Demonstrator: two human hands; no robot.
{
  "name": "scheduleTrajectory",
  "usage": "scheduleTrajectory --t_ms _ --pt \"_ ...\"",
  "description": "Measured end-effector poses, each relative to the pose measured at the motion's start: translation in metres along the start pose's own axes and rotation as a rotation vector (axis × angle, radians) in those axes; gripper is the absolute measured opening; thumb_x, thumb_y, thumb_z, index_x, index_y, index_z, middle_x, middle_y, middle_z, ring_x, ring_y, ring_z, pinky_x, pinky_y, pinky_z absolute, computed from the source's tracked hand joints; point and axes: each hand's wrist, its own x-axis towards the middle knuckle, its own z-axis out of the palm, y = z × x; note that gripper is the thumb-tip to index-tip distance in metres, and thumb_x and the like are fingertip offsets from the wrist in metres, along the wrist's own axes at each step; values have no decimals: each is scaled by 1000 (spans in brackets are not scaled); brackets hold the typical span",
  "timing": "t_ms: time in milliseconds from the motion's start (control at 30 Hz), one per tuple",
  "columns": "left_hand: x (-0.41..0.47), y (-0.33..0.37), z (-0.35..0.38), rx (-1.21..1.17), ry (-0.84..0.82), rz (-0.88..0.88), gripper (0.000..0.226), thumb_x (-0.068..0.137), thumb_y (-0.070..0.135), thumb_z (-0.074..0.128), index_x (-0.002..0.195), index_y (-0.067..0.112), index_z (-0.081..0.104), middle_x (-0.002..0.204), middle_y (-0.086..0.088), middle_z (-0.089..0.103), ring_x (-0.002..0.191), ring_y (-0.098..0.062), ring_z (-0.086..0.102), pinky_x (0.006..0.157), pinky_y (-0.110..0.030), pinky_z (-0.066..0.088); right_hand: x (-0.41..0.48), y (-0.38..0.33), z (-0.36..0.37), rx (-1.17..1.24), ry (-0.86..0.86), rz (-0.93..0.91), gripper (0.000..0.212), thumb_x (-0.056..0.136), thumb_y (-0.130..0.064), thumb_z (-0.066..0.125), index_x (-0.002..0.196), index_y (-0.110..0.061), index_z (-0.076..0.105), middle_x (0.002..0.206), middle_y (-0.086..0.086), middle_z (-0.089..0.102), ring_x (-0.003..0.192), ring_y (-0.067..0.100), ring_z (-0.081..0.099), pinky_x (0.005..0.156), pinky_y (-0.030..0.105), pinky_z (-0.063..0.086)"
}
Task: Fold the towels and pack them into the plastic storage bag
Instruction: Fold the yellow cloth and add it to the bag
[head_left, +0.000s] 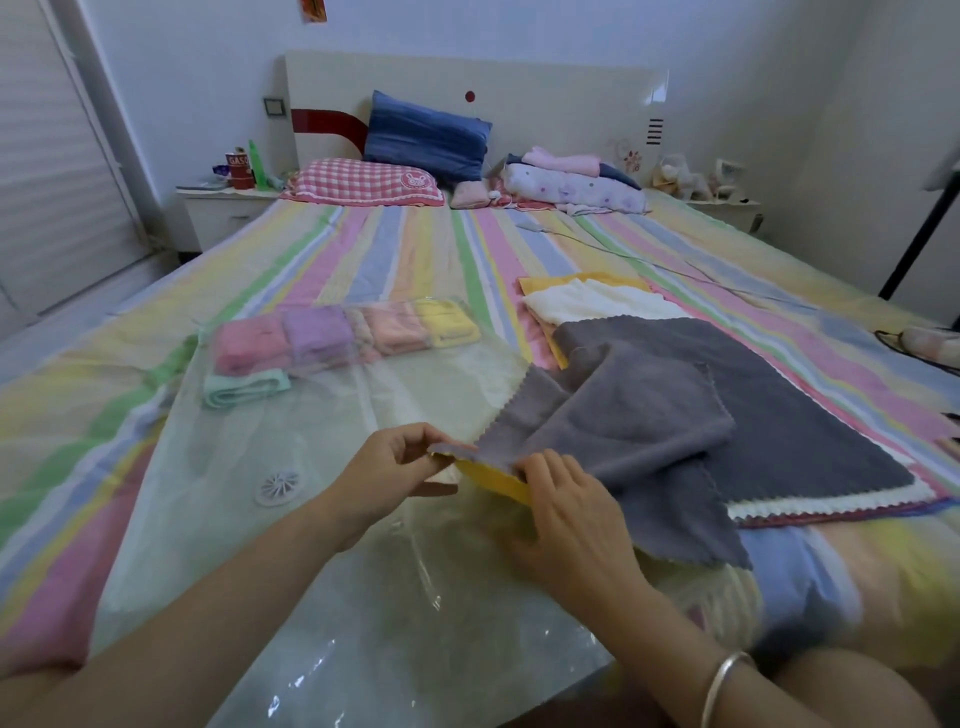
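Left hand pinches grey towel; striped bed; white bedroom wall

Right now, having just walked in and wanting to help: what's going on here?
A person is folding towels on the bed. The left hand and right hand pinch the near edge of a grey towel, a yellow towel beneath it. Folded towels already sit inside the clear bag; more flat towels lie stacked to the right.

striped bed, plastic bag, towels, pillows
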Motion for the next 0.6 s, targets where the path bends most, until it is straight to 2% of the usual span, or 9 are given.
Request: scheduleTrajectory --t_ms 67,100,200,267,367,400,467,533,600 --pt "7 4 2 -204 80 -17 17 98 2 48 97 -5 63 110 -18 70 105 -28 67 83 -40 58 -6 15 6 -100 71 30 23 74 -18 65 94 -19 55 87 -1 55 75 20 54 58 30 47" --pt "11 9 0 -323 126 -21 20 99 1 43 96 -4 62 109 -19 70 103 -27 67 82 -39 59 -7 24 7 -139 100 65 22 74 -12 62 95 -18 57 87 0 56 76 23 55 58 32 47" --pt "27 28 -17 -595 275 10 26 99 -1 39 88 5 62 88 -9 74 86 -19 70 72 -32 60 -1 45 -1 -207 185 177 20 71 -9 61 90 -16 62 81 2 59 74 28 56 59 37 44" --pt "35 39 -38 -639 350 60 25 98 1 40 86 9 61 77 -5 71 81 -16 67 71 -27 59 9 47 -9 -154 233 196 13 72 -11 67 84 -16 66 75 0 62 72 28 58 58 34 44" --pt "33 54 -71 -595 439 158 28 96 0 41 84 12 64 82 -7 68 85 -18 65 76 -27 57 29 34 -22 -11 254 206 7 80 -17 60 80 -15 66 73 0 63 71 26 56 54 28 39" --pt "27 59 -82 -587 469 209 34 95 -1 42 79 14 67 80 -5 68 82 -17 64 78 -28 56 37 28 -26 118 236 270 10 86 -16 57 80 -15 65 73 -1 62 70 23 54 51 26 35" --pt "13 69 -102 -546 545 304 42 95 -1 43 72 20 71 73 1 68 77 -13 63 80 -27 53 52 15 -37 565 165 417 16 92 -14 57 79 -20 63 70 -1 60 64 12 52 49 20 37" --pt "-9 77 -117 -381 604 345 33 98 3 45 81 21 68 72 8 69 76 -8 64 78 -24 53 60 3 -53 904 134 418 18 91 -9 59 79 -21 66 68 1 60 58 4 49 51 14 40" --pt "-35 77 -121 -49 642 300 25 98 10 49 91 27 65 75 16 72 76 1 65 73 -16 53 64 -7 -69 979 15 324 10 91 -14 63 84 -17 69 73 7 64 63 5 53 57 15 44"
